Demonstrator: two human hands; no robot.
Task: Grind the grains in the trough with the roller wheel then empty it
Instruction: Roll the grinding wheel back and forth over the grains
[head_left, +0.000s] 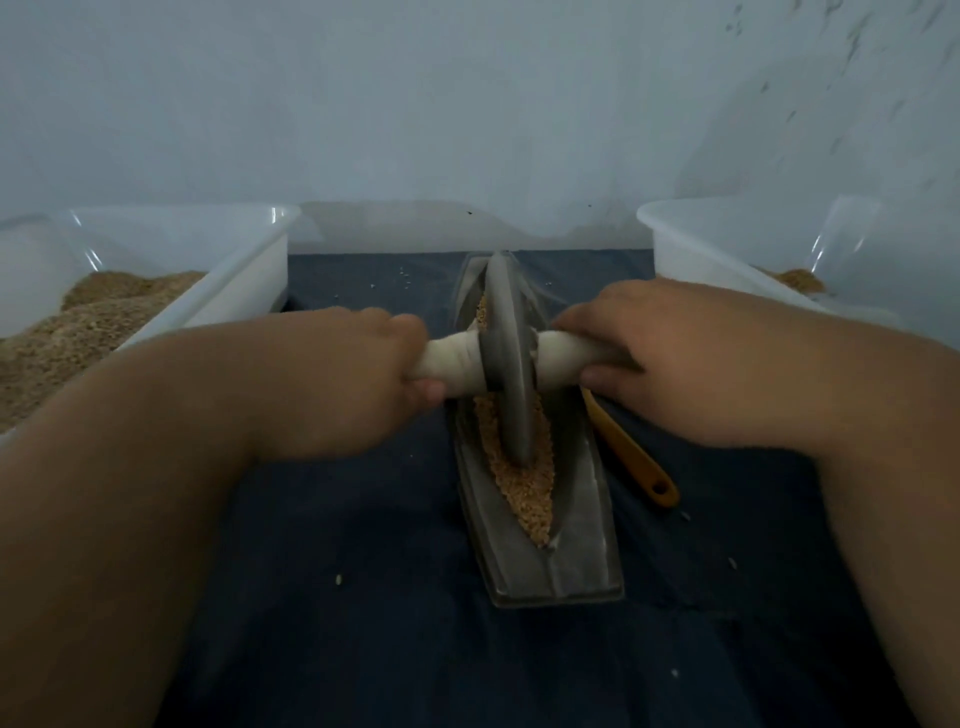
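- Dark blue cloth-covered surface carries everything. It looks soft, so a hard push may make things creep on it.
- Translucent white plastic tub on the left holds a heap of tan meal. A matching tub on the right shows only a little meal in its near corner. Both are judged light, with thin walls.
- Long boat-shaped grey metal trough lies lengthwise at centre, between the tubs, with one end toward the person. It is judged heavy, rigid and smooth. To empty it, take the flat outer flanges near both ends and tip slowly, because loose contents will run to the low end.
- Dark grey metal disc roller wheel stands upright in the groove at about mid-length, its lower rim sunk in grain. It is judged heavy and stiff, and the thin edge is no place for fingers.
- Pale wooden axle handle passes through the hub and sticks out on both sides. This is the place to hold.
- Left grip is curled round the left stub, and right grip is curled round the right stub. Both sit close against the disc.
- Tan cracked grains line the groove ahead of and behind the wheel. They look coarse, so grinding is judged unfinished. They are loose and will spill easily.
- Orange tool handle with a hanging hole lies just beside the trough's right flank, its head hidden.
- Stray grains dot the cloth.
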